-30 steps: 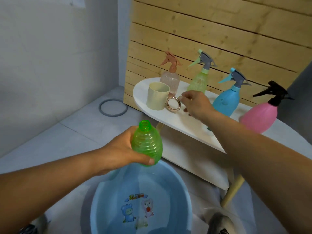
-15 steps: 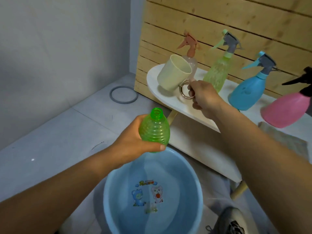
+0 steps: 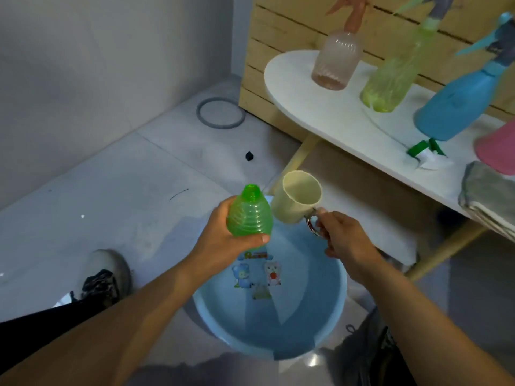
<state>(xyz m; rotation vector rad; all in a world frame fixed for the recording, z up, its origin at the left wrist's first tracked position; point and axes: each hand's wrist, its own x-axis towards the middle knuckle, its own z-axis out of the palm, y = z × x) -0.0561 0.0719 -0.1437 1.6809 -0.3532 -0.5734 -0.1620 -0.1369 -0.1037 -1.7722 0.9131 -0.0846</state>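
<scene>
Your left hand (image 3: 220, 238) grip wraps the uncapped green bottle (image 3: 249, 218). Right hand (image 3: 344, 236) grip pinches the cream cup (image 3: 296, 197) by its ring handle. Both are above the blue basin (image 3: 306, 324), cup just beside bottle.

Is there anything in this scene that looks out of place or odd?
The green bottle held by the left hand has no spray head; its neck is open. A green and white spray head lies on its side on the white table, beside the blue spray bottle.
</scene>
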